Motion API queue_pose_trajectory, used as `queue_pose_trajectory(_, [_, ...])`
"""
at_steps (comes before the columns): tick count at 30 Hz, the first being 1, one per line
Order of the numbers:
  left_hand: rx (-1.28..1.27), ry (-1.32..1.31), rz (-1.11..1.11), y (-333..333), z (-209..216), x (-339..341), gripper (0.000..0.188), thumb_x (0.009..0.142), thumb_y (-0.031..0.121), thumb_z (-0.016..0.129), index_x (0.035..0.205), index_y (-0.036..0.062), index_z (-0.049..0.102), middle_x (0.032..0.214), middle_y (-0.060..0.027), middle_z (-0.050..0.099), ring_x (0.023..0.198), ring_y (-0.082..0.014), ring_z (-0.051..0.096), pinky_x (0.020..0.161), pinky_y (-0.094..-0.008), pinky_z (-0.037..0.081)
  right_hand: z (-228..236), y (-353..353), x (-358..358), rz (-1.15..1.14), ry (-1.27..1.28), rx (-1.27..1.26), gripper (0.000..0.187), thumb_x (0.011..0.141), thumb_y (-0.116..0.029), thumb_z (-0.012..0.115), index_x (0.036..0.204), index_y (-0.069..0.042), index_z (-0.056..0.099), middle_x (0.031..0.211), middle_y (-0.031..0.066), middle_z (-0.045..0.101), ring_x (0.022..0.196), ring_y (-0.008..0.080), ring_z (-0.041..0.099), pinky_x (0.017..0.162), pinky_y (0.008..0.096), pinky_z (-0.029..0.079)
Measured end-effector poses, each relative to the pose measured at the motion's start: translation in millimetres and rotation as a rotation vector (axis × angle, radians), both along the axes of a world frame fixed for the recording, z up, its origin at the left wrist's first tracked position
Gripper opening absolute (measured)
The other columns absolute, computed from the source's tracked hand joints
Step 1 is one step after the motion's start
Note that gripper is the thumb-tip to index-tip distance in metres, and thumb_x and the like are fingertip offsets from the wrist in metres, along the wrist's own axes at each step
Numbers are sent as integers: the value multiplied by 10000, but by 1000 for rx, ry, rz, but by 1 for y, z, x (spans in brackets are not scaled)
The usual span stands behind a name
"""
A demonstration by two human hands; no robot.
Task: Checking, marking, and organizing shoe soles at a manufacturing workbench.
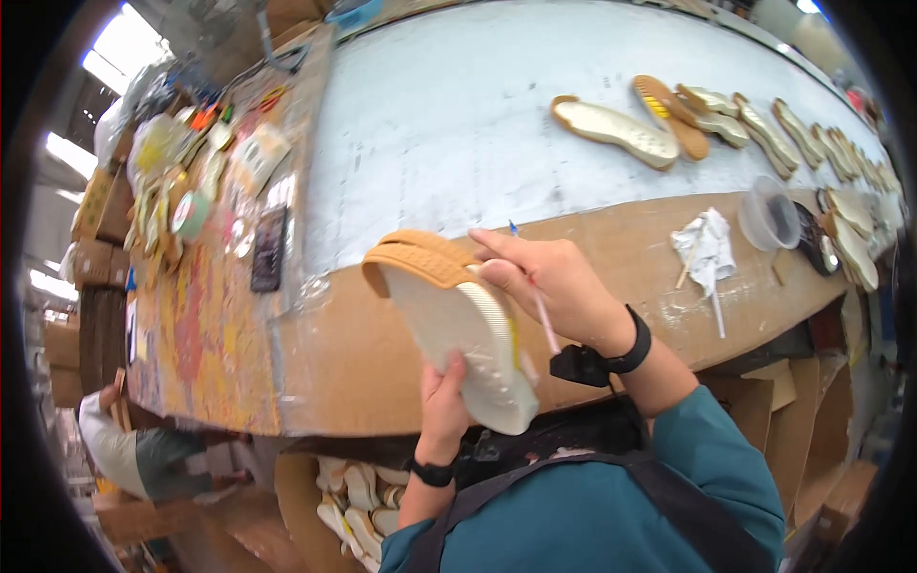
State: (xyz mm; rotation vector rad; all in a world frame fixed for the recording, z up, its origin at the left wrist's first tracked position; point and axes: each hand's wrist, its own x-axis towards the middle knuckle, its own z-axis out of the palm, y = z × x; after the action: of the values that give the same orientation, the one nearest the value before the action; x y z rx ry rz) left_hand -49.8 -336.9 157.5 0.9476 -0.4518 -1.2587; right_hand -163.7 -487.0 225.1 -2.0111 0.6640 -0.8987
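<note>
My left hand (444,406) is closed around the lower part of a shoe sole (435,310), thumb on its pale face. The sole is held tilted above the near edge of the table, with a tan rubber band (420,256) curving over its upper end. Its right side has a ribbed edge. A thin pink stick (546,323) with a blue end, perhaps a pen, is gripped in my right hand (559,282). The thumb and index finger of that hand are at the tan band's right end; whether they pinch it, I cannot tell.
Several soles (621,134) lie along the white tabletop to the far right. A clear plastic cup (767,215) and a crumpled white cloth (705,246) sit on the cardboard (640,277). At left are a phone (269,250) and tape roll (191,215). Below, a box (298,487) holds soles.
</note>
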Motion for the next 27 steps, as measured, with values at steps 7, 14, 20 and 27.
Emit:
queue_pose_trajectory(7, [65, -436, 57, -8, -13, 10, 557, 845, 43, 458, 1323, 22, 174, 1200, -101, 394, 1096, -174, 401, 922, -286, 324, -43, -154, -59, -576, -146, 303, 474, 809, -284, 555, 1142, 37, 451, 1053, 198, 538, 957, 231, 523, 805, 312, 408])
queue_pose_trajectory(14, [264, -997, 224, 9, -12, 34, 525, 788, 101, 557, 1254, 4, 334, 1324, -141, 180, 1200, -248, 264, 956, -347, 281, -157, -271, -132, -1476, -428, 604, 427, 730, -214, 543, 1038, 76, 478, 1055, 238, 533, 958, 328, 542, 827, 375, 428])
queue_pose_trajectory(20, [57, -771, 158, -7, 17, 31, 457, 802, 64, 527, 1218, -11, 353, 1290, -122, 269, 1155, -207, 334, 931, -318, 316, -135, -251, -103, -882, -341, 828, 280, 637, -131, 626, 818, 67, 544, 744, 136, 556, 575, 228, 530, 481, 316, 420])
queue_pose_trajectory(27, [-136, -200, -58, -50, 52, 4, 442, 863, 173, 473, 1240, -5, 326, 1281, -150, 346, 1162, -241, 362, 961, -357, 313, -30, -120, -39, -216, -290, 971, 257, 733, -122, 577, 975, -67, 512, 949, 30, 548, 830, 110, 512, 663, 255, 416])
